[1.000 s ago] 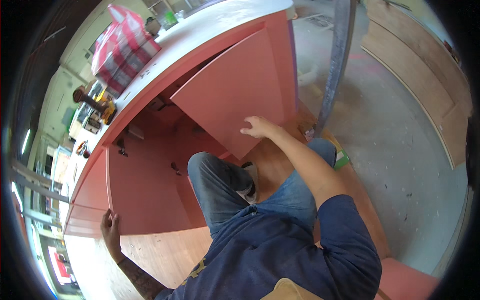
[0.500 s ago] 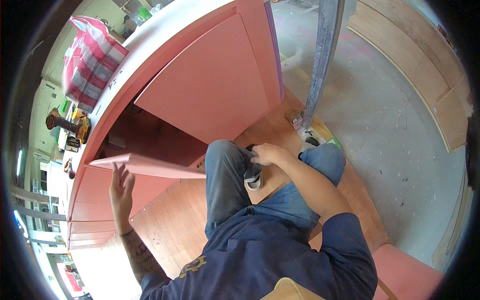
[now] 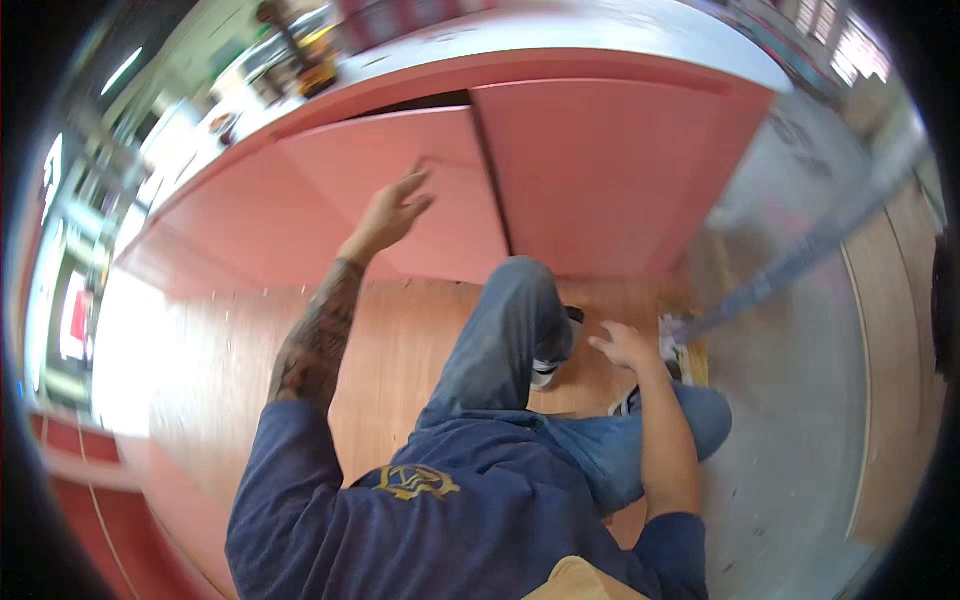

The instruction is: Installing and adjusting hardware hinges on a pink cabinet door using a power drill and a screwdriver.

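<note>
My left hand (image 3: 392, 208) is stretched forward with fingers spread, flat against the left pink cabinet door (image 3: 400, 190), which stands slightly ajar with a dark gap along its top. The right pink cabinet door (image 3: 610, 170) beside it looks flush with the cabinet front. My right hand (image 3: 625, 345) is open and low, resting on the wooden floor (image 3: 400, 340) beside my bent knee in blue jeans (image 3: 505, 330). Neither hand holds anything. The view is motion-blurred.
A pale countertop (image 3: 600, 30) runs above the doors with blurred tools and items at its left end. A grey metal pole (image 3: 800, 260) slants down to the floor at right. Grey concrete floor (image 3: 800, 450) lies to the right; red boards lie at lower left.
Both doors were open earlier. My right hand pushed the right door closed, then dropped to the floor. My left hand rose from the floor and has swung the left door nearly closed.
</note>
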`<move>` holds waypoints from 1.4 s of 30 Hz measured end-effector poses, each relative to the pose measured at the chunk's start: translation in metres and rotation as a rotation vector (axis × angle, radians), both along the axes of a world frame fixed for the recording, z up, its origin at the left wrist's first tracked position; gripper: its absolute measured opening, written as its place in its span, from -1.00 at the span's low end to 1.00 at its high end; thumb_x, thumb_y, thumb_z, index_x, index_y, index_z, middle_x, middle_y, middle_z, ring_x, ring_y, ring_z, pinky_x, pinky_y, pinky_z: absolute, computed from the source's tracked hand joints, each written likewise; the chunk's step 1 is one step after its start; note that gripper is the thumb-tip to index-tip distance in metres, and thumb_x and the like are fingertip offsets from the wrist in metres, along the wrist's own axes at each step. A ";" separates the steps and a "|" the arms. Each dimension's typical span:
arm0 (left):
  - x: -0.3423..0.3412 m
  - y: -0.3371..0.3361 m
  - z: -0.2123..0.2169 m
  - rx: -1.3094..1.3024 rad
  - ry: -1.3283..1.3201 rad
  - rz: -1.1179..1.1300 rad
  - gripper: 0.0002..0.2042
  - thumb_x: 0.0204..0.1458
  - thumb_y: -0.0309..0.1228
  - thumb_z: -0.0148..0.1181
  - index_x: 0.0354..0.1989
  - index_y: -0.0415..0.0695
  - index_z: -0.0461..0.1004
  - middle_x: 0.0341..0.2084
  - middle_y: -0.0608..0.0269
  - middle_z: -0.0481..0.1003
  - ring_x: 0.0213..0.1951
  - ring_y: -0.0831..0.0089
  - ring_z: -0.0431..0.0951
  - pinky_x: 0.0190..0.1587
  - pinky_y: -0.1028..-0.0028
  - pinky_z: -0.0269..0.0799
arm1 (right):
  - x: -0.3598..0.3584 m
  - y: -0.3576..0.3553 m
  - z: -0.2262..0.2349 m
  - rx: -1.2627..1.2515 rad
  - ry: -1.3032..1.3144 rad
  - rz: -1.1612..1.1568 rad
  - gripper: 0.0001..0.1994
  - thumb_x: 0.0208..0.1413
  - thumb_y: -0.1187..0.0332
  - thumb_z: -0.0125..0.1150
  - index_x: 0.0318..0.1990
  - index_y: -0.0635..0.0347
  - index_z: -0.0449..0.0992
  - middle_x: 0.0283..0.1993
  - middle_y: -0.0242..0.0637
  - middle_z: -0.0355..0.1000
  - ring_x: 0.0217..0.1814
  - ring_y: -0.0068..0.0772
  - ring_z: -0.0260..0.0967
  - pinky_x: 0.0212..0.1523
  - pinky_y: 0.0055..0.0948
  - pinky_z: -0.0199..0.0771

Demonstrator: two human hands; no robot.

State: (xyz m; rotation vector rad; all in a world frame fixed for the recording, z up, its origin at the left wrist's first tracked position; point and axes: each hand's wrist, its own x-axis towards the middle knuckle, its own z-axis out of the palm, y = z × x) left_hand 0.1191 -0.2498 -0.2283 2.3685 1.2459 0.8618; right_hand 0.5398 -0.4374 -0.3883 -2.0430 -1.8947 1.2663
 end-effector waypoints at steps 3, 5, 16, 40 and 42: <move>-0.003 -0.007 -0.020 -0.088 -0.042 0.052 -0.51 0.24 -0.31 0.23 0.30 -0.28 0.41 0.38 -0.15 0.28 0.28 -0.07 0.45 0.16 0.23 0.52 | 0.019 -0.001 -0.034 0.042 -0.075 0.035 -0.27 0.23 -0.10 0.20 0.36 0.31 0.37 0.34 0.17 0.38 0.39 0.14 0.34 0.39 -0.12 0.32; -0.026 -0.027 -0.054 -0.139 -0.024 0.087 -0.52 0.24 -0.31 0.23 0.28 -0.28 0.42 0.31 -0.16 0.37 0.25 -0.08 0.48 0.18 0.21 0.49 | 0.029 -0.012 -0.050 0.005 -0.055 0.056 -0.25 0.24 -0.13 0.20 0.37 0.33 0.35 0.37 0.18 0.34 0.42 0.11 0.30 0.40 -0.14 0.30; -0.266 -0.218 -0.364 -0.393 0.887 -0.479 -0.79 0.03 -0.34 0.34 -0.22 -0.17 0.57 -0.37 0.07 0.60 -0.24 0.01 0.64 -0.16 0.11 0.56 | 0.004 -0.009 -0.066 0.002 -0.071 0.057 -0.30 0.24 -0.07 0.22 0.33 0.35 0.37 0.14 0.10 0.49 0.11 0.01 0.49 0.13 -0.12 0.46; -0.185 -0.289 -0.411 -0.501 0.699 -0.285 -0.79 0.20 -0.33 0.05 -0.19 -0.13 0.60 -0.25 0.09 0.62 -0.08 0.02 0.64 -0.04 0.13 0.60 | 0.001 -0.009 -0.066 -0.195 -0.175 0.071 -0.27 0.22 -0.05 0.26 0.38 0.32 0.34 0.14 0.19 0.53 0.11 0.00 0.57 0.08 -0.24 0.56; -0.194 -0.299 -0.412 -0.578 0.707 -0.267 -0.78 0.20 -0.33 0.05 -0.18 -0.12 0.60 -0.23 0.08 0.62 -0.08 0.03 0.63 -0.02 0.14 0.60 | -0.013 -0.007 -0.047 -0.210 -0.143 0.023 -0.26 0.21 -0.05 0.27 0.37 0.32 0.35 0.15 0.19 0.52 0.14 0.04 0.55 0.11 -0.22 0.54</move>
